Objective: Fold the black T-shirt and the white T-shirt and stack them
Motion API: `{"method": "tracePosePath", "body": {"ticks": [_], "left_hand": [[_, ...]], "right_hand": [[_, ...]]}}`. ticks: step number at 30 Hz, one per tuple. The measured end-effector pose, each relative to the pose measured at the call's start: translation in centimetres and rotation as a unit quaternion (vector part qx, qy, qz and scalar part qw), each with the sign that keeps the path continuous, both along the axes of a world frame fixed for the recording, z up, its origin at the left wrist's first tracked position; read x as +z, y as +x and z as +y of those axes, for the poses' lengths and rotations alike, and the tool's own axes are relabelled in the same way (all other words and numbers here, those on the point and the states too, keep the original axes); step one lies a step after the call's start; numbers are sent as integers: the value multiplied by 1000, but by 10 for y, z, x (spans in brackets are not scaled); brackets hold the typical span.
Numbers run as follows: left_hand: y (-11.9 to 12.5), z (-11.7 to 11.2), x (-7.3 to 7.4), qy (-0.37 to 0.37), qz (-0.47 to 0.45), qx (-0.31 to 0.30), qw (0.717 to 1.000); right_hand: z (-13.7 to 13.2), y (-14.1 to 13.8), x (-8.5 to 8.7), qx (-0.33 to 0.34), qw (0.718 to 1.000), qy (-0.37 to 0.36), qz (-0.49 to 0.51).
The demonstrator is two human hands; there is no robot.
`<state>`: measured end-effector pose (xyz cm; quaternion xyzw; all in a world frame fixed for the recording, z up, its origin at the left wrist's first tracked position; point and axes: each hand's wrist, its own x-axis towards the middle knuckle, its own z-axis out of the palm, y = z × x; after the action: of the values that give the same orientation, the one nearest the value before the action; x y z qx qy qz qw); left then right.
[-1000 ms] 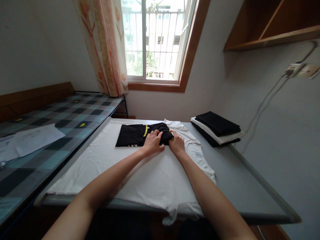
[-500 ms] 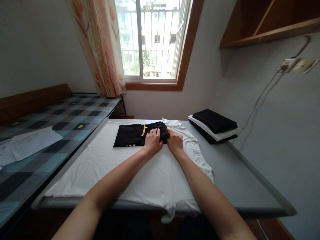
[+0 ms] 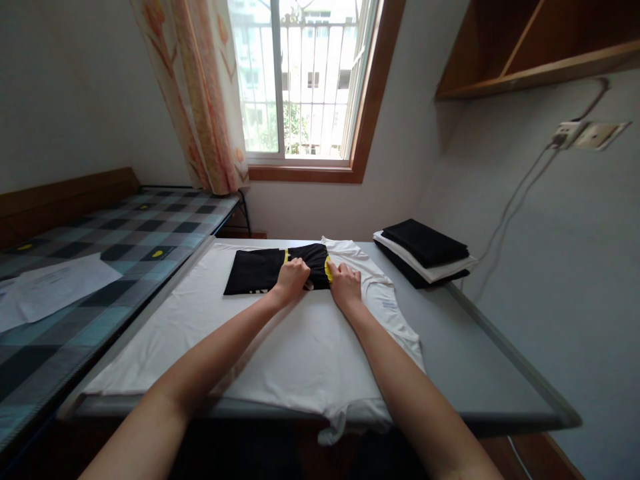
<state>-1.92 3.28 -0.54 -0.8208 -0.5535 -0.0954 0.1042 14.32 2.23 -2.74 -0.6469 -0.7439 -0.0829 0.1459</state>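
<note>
A black folded garment [image 3: 254, 270] with yellow trim and white marks lies on a white T-shirt [image 3: 295, 340], which is spread flat over the table. My left hand [image 3: 291, 280] is closed on the near part of the black garment, close to its yellow stripe; the fingertips are partly hidden. At the garment's right end, my right hand [image 3: 346, 283] is closed with the fingers curled, thumb at the yellow edge. The T-shirt's sleeve hangs over the table's front edge.
On the grey table [image 3: 480, 367], a stack of folded black and white clothes [image 3: 425, 243] stands at the back right. A bed with a checked cover [image 3: 65, 267] and papers [image 3: 60, 283] adjoins on the left. Cables [image 3: 520, 180] run down the right wall.
My left hand has shifted left and its fingers have curled in. The garment's right part now lies flatter, and more of its yellow edge shows beside my right hand.
</note>
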Motion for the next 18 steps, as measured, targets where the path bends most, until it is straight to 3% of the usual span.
{"method": "tracePosePath", "body": {"ticks": [3,7,12,14,18], "left_hand": [[-9,-3,-4,-28,-36,2,999],[-21,10,1,-114,-184,-3,976],[-36,43,4,-146,-330,106,927],[-38,53,0,-180,-387,103,899],[-35,66,-8,-226,-528,82,815]], "right_hand": [[1,2,2,69,997,4,-24],[2,9,2,126,992,5,-6],[-2,12,2,154,988,10,11],[-3,12,1,158,987,5,10],[-2,12,0,167,986,6,4]]}}
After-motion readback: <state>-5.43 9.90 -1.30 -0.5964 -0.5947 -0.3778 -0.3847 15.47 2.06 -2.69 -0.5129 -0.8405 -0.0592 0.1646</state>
